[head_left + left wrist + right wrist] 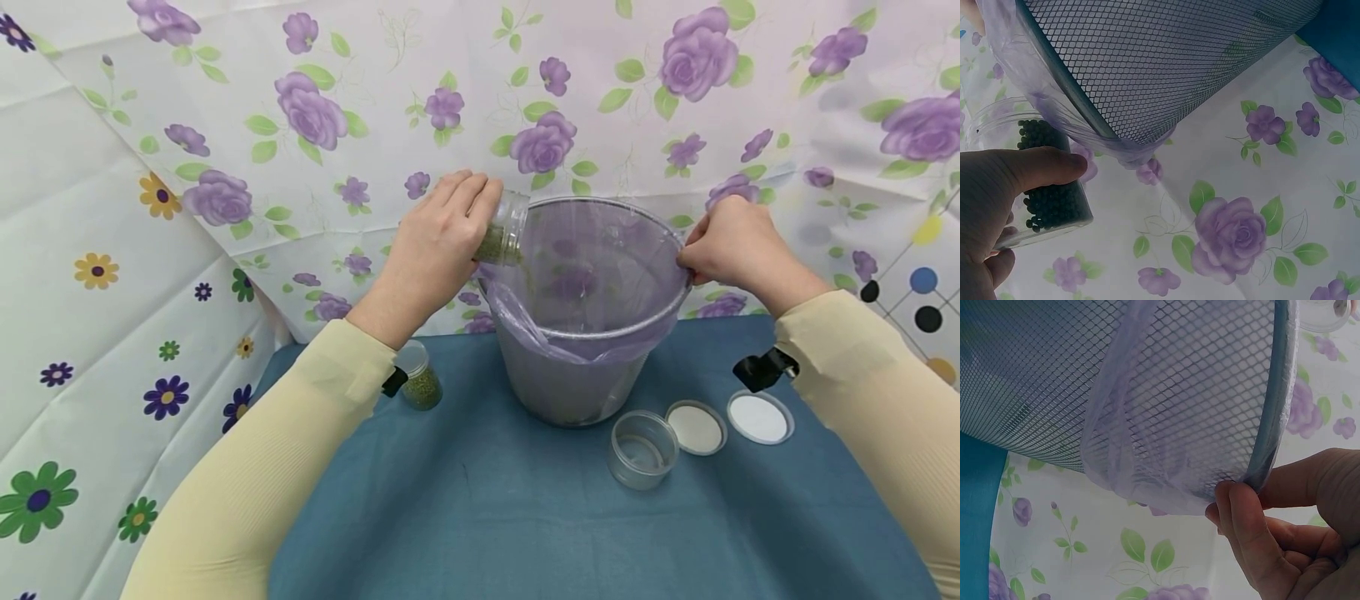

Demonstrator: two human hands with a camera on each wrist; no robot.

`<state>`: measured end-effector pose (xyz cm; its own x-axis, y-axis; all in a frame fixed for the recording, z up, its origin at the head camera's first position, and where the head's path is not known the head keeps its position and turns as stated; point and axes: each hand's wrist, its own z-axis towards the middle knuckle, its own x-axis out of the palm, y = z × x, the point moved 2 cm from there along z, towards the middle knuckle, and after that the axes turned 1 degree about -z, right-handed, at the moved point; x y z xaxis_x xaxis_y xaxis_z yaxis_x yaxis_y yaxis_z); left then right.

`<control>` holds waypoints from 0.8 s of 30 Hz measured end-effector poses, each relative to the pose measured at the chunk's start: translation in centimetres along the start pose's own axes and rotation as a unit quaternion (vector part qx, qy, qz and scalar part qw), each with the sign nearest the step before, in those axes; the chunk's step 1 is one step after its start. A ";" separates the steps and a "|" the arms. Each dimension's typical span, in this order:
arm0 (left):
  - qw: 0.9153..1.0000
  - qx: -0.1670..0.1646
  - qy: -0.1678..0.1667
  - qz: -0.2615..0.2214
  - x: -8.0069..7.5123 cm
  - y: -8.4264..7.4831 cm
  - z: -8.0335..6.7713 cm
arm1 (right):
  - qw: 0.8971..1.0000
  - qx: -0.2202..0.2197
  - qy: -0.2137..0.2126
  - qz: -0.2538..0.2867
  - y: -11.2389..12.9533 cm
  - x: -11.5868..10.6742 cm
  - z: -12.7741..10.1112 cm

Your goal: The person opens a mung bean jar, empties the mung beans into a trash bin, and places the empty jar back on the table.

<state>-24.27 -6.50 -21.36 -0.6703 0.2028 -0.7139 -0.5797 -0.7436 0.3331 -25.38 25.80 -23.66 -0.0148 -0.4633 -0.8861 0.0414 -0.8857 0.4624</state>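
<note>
My left hand (448, 225) grips a clear jar (513, 212) tipped on its side, its mouth over the left rim of a mesh waste bin (570, 387). Small green beans (1054, 200) lie along the jar's lower side, and a faint greenish trail falls from its mouth into the bin. A thin purple bin bag (600, 350) lines the bin and folds over its rim. On the opposite side, my right hand (738, 246) pinches the rim and bag between thumb and fingers, as the right wrist view shows up close (1279, 531).
A second jar of green beans (422, 387) stands left of the bin on the blue cloth (480, 525). In front of the bin, to the right, are a clear tub (642, 454) and two round white lids (696, 428). Flowered sheeting (420, 50) hangs close behind.
</note>
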 end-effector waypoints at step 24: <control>1.000 0.005 -0.015 0.004 0.0 -0.2 0.2 | 1.000 -0.004 -0.003 0.004 0.0 0.1 0.0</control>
<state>-24.28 -6.24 -21.27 -0.6885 0.2160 -0.6923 -0.5789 -0.7387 0.3452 -25.36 25.82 -23.74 -0.0207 -0.4704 -0.8822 0.0493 -0.8818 0.4691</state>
